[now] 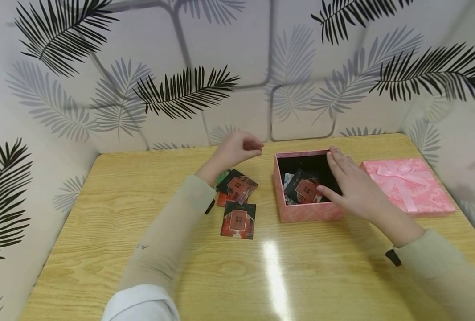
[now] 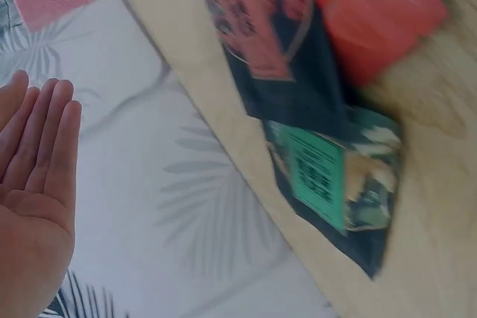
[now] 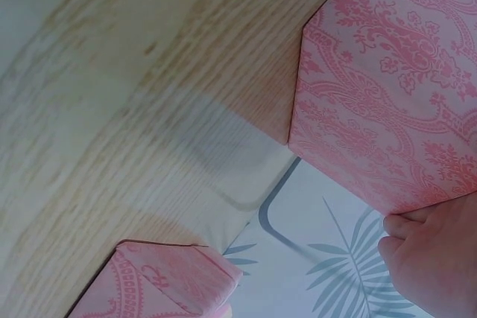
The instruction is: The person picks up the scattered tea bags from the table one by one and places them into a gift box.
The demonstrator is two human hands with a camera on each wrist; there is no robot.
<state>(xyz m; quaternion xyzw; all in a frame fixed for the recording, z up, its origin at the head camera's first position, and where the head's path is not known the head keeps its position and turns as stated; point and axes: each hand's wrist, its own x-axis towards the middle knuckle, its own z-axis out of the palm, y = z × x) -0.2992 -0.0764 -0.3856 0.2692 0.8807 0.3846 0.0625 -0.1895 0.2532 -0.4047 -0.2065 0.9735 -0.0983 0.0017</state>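
My left hand (image 1: 237, 149) hovers over the far part of the table, just beyond a small pile of flat packets (image 1: 237, 185). The left wrist view shows its fingers (image 2: 52, 132) extended and the palm bare. One dark packet with a red label (image 1: 238, 220) lies nearer me, apart from the pile; a green-labelled packet (image 2: 320, 173) pokes out from the pile. My right hand (image 1: 354, 189) rests with straight fingers on the right rim of a pink patterned box (image 1: 309, 214), its thumb over the opening. Inside the box lie several packets (image 1: 303, 189).
A pink lid with a ribbon bow (image 1: 414, 183) lies right of the box, partly behind my right hand. The wooden table (image 1: 113, 200) ends at a leaf-patterned wall covering (image 1: 237, 102) at the back and on the left. A bright reflection shows on the tabletop.
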